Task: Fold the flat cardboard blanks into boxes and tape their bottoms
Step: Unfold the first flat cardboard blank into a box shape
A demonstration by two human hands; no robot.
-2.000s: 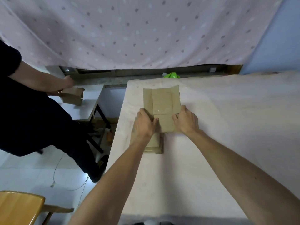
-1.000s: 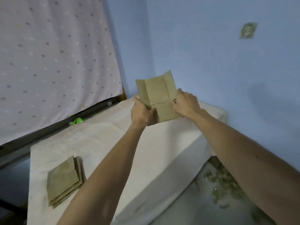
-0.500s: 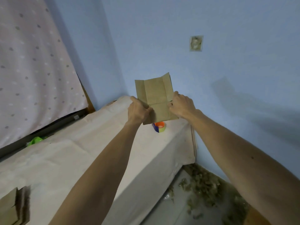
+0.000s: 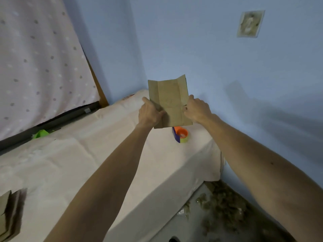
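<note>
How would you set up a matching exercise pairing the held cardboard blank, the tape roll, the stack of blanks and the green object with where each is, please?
1. cardboard blank
2. tape roll
3. stack of blanks
4. green object

A. on the table, at the view's left edge
B. gripped by left hand and right hand
C. by the table's far edge, under the curtain
D. on the table near its corner

Pairs: 1-B, 2-D, 3-A, 4-C
</note>
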